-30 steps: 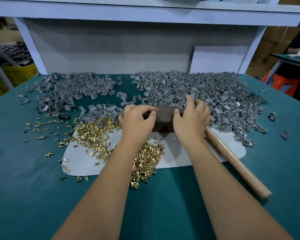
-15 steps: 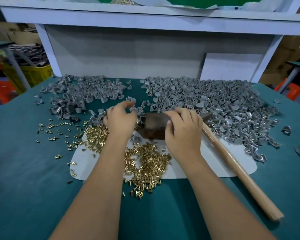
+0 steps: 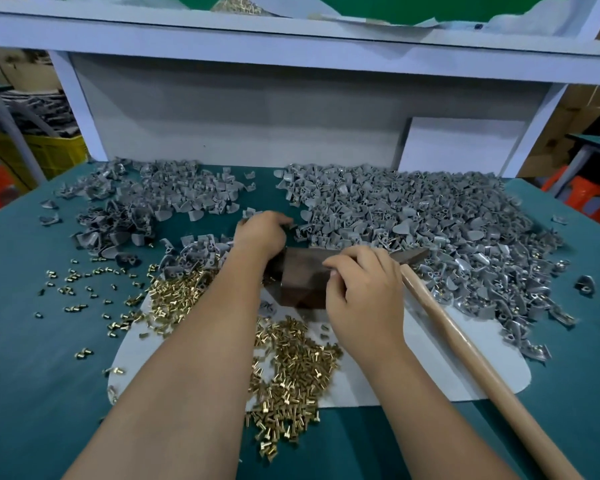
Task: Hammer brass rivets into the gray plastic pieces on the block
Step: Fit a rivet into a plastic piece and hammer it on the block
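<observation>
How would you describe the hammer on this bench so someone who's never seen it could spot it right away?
Start at the white mat in the middle of the green table. The hammer lies across the mat's right side, its handle running from beside the right hand toward the near right corner. It is the only long, pale wooden thing among piles of small gray plastic pieces and brass rivets.

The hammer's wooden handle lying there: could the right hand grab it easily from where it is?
Probably yes. The wooden handle lies bare on the table just beside the right hand, with nothing on top of it. That hand is curled at the dark block, so it would have to leave the block first.
</observation>
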The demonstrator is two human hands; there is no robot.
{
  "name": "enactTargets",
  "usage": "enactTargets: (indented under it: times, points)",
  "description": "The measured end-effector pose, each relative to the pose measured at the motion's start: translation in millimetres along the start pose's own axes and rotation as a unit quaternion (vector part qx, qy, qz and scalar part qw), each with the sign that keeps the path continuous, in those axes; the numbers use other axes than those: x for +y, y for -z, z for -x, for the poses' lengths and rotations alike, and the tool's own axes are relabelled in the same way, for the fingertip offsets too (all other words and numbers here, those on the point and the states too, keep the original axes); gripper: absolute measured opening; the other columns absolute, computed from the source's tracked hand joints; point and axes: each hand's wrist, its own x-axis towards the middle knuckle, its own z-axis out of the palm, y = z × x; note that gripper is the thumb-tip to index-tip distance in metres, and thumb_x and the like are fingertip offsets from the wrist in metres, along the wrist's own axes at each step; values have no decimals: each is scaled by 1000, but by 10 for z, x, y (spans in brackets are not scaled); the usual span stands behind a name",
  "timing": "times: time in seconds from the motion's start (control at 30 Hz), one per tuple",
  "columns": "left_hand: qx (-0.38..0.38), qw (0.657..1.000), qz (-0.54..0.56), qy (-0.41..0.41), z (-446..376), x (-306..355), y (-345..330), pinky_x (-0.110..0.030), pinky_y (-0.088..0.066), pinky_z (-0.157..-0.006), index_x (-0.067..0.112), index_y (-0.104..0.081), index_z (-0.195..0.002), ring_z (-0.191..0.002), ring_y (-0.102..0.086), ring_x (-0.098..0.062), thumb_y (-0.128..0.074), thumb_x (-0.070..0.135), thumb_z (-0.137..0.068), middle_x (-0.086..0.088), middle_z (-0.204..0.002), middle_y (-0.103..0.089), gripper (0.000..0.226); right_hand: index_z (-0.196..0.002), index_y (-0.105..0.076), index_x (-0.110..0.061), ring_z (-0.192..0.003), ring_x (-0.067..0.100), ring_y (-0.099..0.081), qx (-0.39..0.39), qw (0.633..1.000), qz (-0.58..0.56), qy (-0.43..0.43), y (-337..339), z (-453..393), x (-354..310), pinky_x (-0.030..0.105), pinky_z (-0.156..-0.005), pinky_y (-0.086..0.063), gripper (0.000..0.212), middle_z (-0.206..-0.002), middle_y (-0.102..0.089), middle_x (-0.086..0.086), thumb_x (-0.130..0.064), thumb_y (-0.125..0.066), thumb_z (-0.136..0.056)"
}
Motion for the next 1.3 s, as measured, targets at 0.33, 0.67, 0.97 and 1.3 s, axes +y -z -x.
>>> enactTargets:
  times: [0.33, 0.67, 0.97, 1.3]
  points:
    - [28, 993, -82, 74, 292, -384, 502, -52, -34, -110, 25, -74, -102, -104, -60, -26, -53, 9, -91, 2, -111, -69, 29, -94, -72, -12, -96, 24, -53, -35, 999, 8, -16, 8, 11, -19, 36, -86, -38, 18, -93, -64, 2, -6, -59, -84]
    - [12, 1000, -1, 10, 433, -387, 441, -41, -53, -95, 14, -71, -119, -106, -63, -26, -49, -7, -85, -7, -120, -68, 45, -93, -72, -11, -93, 26, -54, -33, 999, -14, -26, 22, 6, -26, 39, -86, -41, 18, -89, -64, 2, -3, -58, -84]
    - [142, 968, 205, 2, 577, -403, 432, -13, -51, -74, 11, -75, -97, -86, -66, -13, -45, -16, -89, -6, -97, -71, 41, -95, -72, -10, -95, 26, -54, -31, 999, -29, -31, 39, -6, -47, 41, -87, -43, 20, -91, -65, 4, -3, -57, -85]
    - [29, 904, 412, -108, 1056, 98, 436, -17, -56, -78, 21, -71, -94, -82, -72, -9, -75, -5, -77, 2, -87, -75, 31, -96, -72, -9, -91, 27, -56, 15, 999, -46, -7, 61, 16, -34, 41, -82, -46, 22, -89, -66, 4, -1, -56, -83]
